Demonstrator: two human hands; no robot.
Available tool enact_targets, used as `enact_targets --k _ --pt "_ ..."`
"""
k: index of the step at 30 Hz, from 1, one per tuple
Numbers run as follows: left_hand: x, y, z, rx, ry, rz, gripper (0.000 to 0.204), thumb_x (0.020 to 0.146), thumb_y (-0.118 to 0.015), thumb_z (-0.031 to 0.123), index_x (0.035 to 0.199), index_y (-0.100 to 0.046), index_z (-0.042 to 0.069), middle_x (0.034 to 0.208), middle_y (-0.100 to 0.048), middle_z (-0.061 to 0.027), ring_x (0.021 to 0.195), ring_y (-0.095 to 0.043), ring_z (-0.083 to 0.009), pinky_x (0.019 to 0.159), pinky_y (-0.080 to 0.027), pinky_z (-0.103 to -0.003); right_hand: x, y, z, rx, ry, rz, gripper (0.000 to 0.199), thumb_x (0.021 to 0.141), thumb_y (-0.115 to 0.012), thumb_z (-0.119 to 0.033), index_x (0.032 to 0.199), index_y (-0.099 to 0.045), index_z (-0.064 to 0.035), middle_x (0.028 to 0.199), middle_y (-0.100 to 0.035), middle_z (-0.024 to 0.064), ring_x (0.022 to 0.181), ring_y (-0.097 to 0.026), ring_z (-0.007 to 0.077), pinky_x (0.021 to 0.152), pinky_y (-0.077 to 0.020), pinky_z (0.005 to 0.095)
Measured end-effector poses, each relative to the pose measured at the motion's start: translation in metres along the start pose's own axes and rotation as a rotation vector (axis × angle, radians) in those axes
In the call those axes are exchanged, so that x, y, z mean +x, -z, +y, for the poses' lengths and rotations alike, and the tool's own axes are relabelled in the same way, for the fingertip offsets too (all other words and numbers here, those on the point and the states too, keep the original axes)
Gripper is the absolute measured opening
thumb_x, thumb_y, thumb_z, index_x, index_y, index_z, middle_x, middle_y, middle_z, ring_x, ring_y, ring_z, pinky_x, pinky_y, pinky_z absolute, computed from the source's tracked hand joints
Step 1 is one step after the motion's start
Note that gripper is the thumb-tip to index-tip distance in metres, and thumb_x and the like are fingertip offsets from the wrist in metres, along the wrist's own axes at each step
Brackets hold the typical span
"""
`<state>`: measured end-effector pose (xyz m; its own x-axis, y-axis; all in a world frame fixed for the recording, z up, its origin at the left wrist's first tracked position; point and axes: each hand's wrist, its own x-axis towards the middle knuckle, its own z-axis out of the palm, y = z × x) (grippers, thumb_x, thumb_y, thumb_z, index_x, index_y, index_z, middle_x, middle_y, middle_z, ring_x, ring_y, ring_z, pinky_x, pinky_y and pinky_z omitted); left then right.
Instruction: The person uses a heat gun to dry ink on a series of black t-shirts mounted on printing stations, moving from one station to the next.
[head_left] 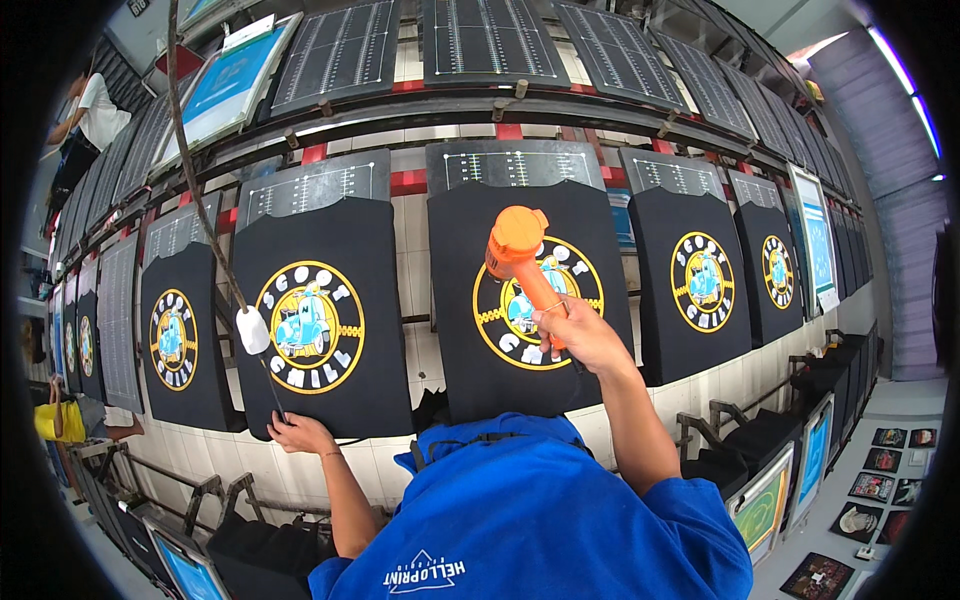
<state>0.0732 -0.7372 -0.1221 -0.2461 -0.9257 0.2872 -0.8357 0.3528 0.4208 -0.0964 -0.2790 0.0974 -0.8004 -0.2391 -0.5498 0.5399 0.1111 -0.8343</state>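
Right hand (592, 338) gripping orange heat gun (520, 262), likely drying black shirt's print (592, 300), left hand (302, 434) pinching cord (268, 376); next probably needs even sweeping

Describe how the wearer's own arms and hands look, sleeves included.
The left hand and right hand are both ungloved. Bright blue short sleeves leave the forearms uncovered. At the left wrist there is what looks like a thin band, too small to make out clearly. The matching blue shirt carries a white print.
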Motion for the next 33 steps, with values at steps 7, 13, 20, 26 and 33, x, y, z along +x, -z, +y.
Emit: enact_targets --k 7,13,20,26,33 --pt "-0.001 0.001 0.001 -0.007 -0.007 0.014 0.036 0.097 -0.045 0.023 0.124 -0.059 0.004 0.143 -0.041 -0.0201 0.130 -0.039 -0.0344 0.107 -0.027 -0.047 -0.007 0.002 -0.002 -0.020 -0.025 -0.024 0.029 0.091 -0.064 -0.027 0.101 -0.056 -0.0008 0.070 -0.057 0.0010 0.060 -0.056 0.0080 0.050 -0.0451 0.0223" --pt "0.000 0.000 0.000 -0.006 -0.023 0.018 0.035 0.096 -0.046 0.022 0.123 -0.060 0.004 0.142 -0.043 -0.0211 0.129 -0.042 -0.0349 0.106 -0.028 -0.047 0.001 0.011 0.000 -0.001 0.016 -0.001 0.030 0.091 -0.064 -0.028 0.100 -0.056 -0.0007 0.071 -0.057 0.0011 0.061 -0.057 0.0079 0.051 -0.0464 0.0226" --pt "-0.001 0.000 0.000 -0.001 -0.021 0.021 0.035 0.096 -0.047 0.022 0.124 -0.060 0.005 0.141 -0.043 -0.0213 0.129 -0.042 -0.0359 0.105 -0.029 -0.047 0.014 0.036 0.007 0.066 0.084 0.187 0.023 0.092 -0.062 -0.023 0.099 -0.056 -0.0022 0.070 -0.054 -0.0004 0.060 -0.056 0.0080 0.049 -0.0448 0.0220" --pt "0.001 -0.003 -0.005 0.010 -0.041 0.016 0.035 0.097 -0.045 0.022 0.124 -0.059 0.004 0.141 -0.043 -0.0209 0.130 -0.041 -0.0349 0.105 -0.029 -0.047 0.004 0.044 0.007 0.060 0.138 0.344 0.021 0.093 -0.060 -0.024 0.094 -0.057 -0.0042 0.071 -0.055 -0.0002 0.061 -0.058 0.0081 0.050 -0.0447 0.0209" --pt "0.000 -0.004 -0.004 0.010 -0.020 0.006 0.036 0.098 -0.044 0.024 0.125 -0.059 0.005 0.142 -0.042 -0.0204 0.130 -0.041 -0.0342 0.106 -0.028 -0.047 -0.010 0.055 0.016 0.116 0.105 0.524 0.021 0.093 -0.061 -0.024 0.094 -0.057 -0.0042 0.072 -0.056 0.0010 0.059 -0.057 0.0091 0.048 -0.0443 0.0216"
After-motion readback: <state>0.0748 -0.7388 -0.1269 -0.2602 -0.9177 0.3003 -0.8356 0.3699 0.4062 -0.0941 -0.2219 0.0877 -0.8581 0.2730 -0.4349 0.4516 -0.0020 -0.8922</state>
